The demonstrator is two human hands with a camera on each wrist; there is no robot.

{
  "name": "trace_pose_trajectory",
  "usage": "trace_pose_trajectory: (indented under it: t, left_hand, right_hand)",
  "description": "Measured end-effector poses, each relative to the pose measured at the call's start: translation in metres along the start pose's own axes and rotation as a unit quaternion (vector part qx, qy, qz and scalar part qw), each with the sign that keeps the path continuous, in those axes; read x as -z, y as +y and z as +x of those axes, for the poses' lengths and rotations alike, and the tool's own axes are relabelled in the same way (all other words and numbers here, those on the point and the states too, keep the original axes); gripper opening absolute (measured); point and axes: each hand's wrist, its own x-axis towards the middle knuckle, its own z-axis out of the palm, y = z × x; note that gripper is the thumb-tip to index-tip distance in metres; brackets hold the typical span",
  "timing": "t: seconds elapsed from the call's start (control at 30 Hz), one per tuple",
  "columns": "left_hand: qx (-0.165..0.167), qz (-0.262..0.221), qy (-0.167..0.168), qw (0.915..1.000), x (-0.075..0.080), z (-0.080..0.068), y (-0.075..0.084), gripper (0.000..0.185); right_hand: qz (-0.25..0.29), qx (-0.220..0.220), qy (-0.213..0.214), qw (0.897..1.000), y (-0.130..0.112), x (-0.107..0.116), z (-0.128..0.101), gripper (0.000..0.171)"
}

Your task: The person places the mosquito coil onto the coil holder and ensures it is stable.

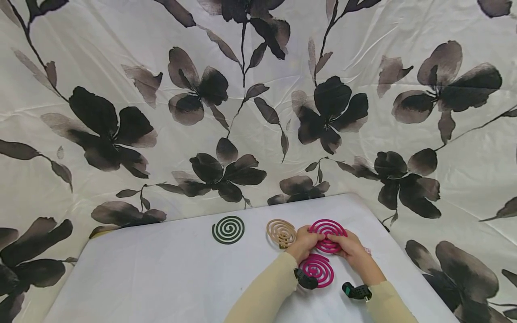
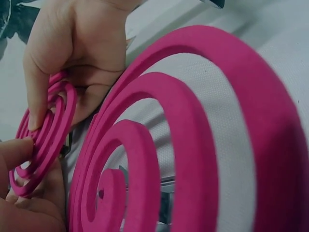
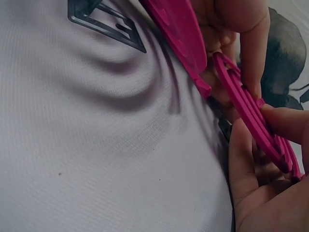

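Observation:
Both hands hold a pink mosquito coil (image 1: 328, 246) between them, over the right side of the table. My left hand (image 1: 305, 244) pinches its left side, the thumb on the upper face. The right hand (image 1: 352, 249) grips the opposite side, its thumb reaching in near the centre. Fingers curl beneath the coil in both wrist views. Another pink coil (image 2: 193, 145) stands close below the hands, raised and tilted, with a metal stand (image 3: 106, 24) near it. Just left of the left hand is a tan coil (image 1: 281, 231), partly overlapped by that hand.
Farther left, a dark green coil (image 1: 229, 228) lies on the white table (image 1: 161, 269). Behind the table hangs a white cloth (image 1: 250, 112) with dark flowers. Each wrist carries a black camera band, and the left one overlaps the lower pink coil.

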Motion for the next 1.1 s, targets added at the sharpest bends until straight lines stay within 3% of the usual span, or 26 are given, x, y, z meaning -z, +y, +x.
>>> trace_pose_trajectory:
  t: [0.2, 0.7, 1.1]
  left_hand:
    - [-0.007, -0.009, -0.011, 0.9999, 0.0, -0.001, -0.001, 0.034]
    - [0.014, -0.041, -0.033, 0.9985, 0.004, -0.003, 0.002, 0.036]
    - [0.009, -0.057, -0.042, 0.9974, 0.011, -0.004, 0.004, 0.044]
  right_hand:
    - [0.011, -0.005, -0.003, 1.0, -0.001, 0.003, -0.001, 0.066]
    - [-0.054, 0.008, 0.052, 0.997, -0.006, 0.006, -0.008, 0.064]
    - [-0.097, 0.039, 0.085, 0.991, -0.002, 0.01, -0.01, 0.067]
